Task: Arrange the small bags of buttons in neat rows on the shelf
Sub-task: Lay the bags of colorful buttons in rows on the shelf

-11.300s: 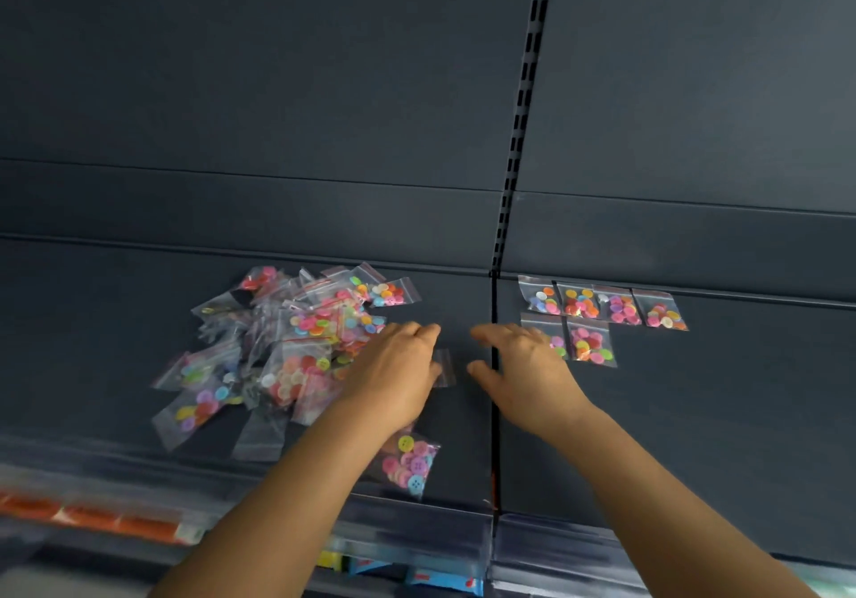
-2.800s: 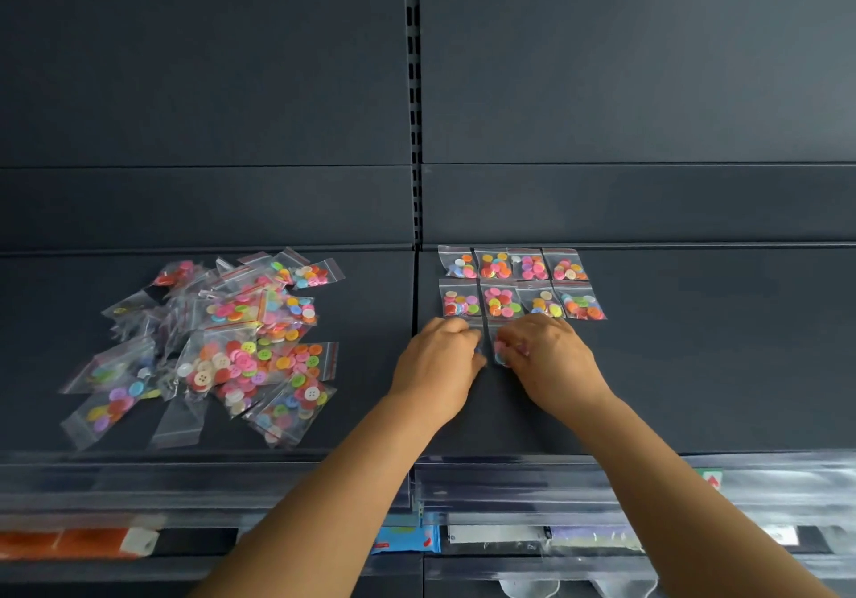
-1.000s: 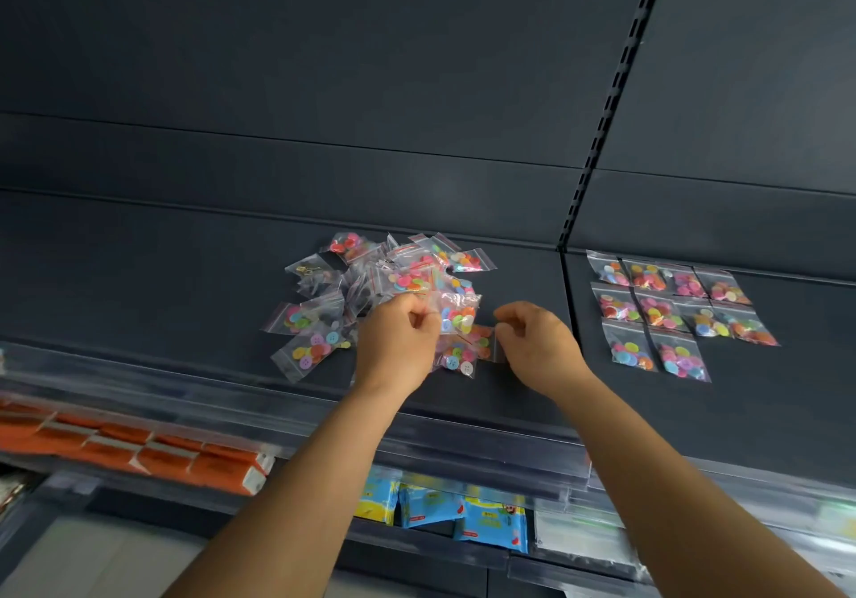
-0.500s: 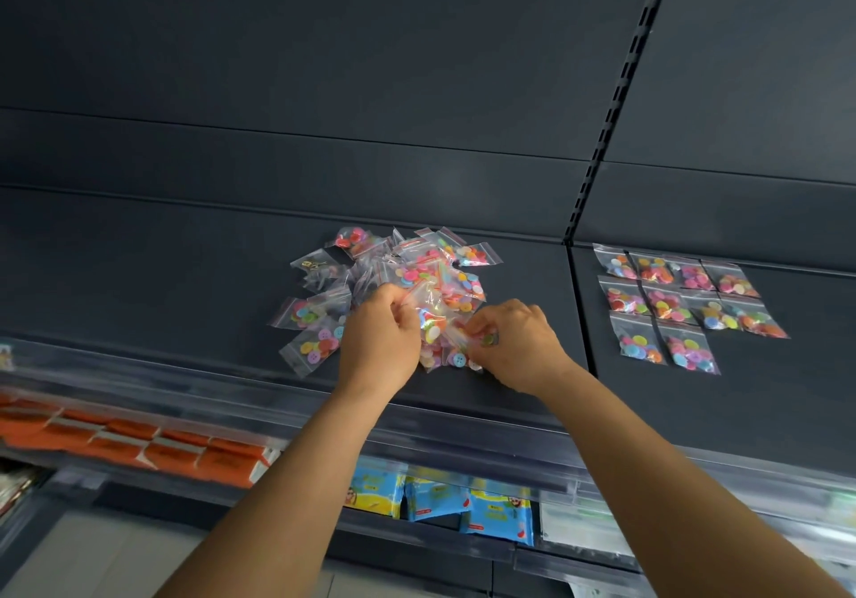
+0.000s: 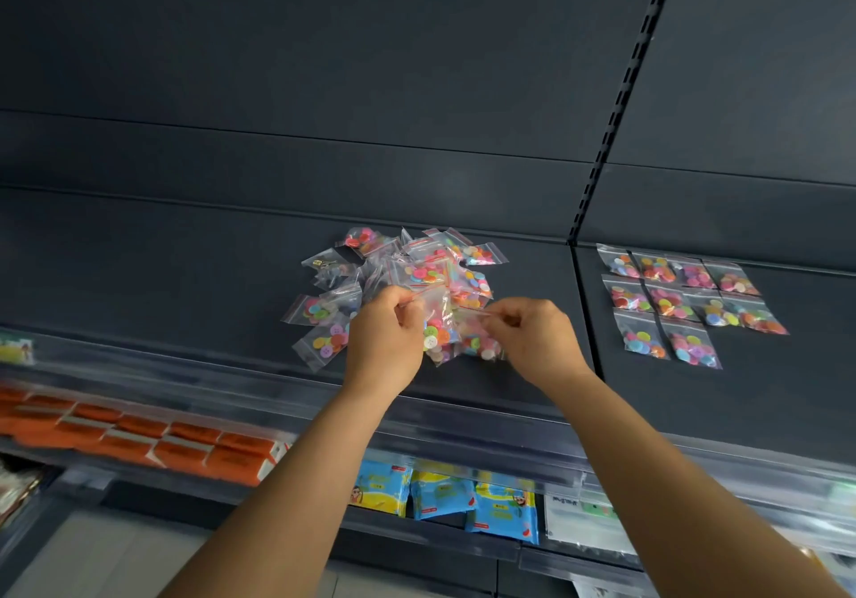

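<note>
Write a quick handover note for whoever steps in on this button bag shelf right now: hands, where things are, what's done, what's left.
Left hand: pinching a button bag lifted from the loose pile.
Right hand: pinching a second bag at the pile's near edge.
Done: ten bags laid out in the neat block on the right shelf section: two rows of four, a third row of two.
Left: place these two in the third row, then clear the remaining pile.

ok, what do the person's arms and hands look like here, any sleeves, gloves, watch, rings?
Both forearms are bare right up to the frame's bottom edge: no sleeve shows. The left hand and right hand wear no gloves. No watch, wristband or bracelet on either wrist. No ring shows; the fingers are partly hidden and somewhat blurred.
</note>
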A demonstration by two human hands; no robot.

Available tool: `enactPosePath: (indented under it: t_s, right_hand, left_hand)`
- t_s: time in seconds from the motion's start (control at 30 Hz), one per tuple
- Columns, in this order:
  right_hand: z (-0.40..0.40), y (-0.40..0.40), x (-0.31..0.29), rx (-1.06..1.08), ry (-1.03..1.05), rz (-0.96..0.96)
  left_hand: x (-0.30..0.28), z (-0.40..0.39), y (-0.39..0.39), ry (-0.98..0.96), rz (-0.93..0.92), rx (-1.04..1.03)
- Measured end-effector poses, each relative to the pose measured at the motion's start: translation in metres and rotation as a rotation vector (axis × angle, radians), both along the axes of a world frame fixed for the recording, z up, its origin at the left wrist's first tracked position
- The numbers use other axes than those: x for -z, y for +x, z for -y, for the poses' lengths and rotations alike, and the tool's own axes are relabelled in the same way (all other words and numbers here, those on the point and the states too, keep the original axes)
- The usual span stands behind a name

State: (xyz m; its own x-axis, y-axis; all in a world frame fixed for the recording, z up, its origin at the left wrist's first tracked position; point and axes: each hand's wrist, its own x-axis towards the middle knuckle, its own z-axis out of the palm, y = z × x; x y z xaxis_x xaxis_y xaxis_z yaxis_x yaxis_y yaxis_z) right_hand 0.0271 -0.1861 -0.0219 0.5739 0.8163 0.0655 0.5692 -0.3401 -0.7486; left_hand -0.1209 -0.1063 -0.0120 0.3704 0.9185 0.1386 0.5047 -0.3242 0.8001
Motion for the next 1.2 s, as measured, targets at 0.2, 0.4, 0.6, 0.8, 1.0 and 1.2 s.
enactPosePath:
  t_s: [0.2,0.4,0.6,0.8,1.0,1.2]
  right_hand:
    - [0.032,0.02,-0.022,0.117,0.139,-0.233]
    - [0.075,0.053,-0.031,0.284,0.256,-0.276]
    - [0.131,0.108,-0.029,0.411,0.241,-0.204]
    - [0.183,0.171,-0.021,0.511,0.161,-0.136]
    - [0.21,0.221,-0.009,0.51,0.037,-0.081]
    - [0.204,0.245,0.004,0.428,-0.065,-0.055]
  left_hand:
    - [-0.009,0.013,0.024,-0.082,0.157,0.083]
    - [-0.016,0.046,0.072,-0.217,0.237,0.207]
    - [-0.018,0.093,0.139,-0.248,0.206,0.351]
    - [-0.008,0.139,0.21,-0.202,0.124,0.442]
    - [0.001,0.165,0.261,-0.095,-0.009,0.448]
    - [0.007,0.171,0.286,0.056,-0.22,0.372]
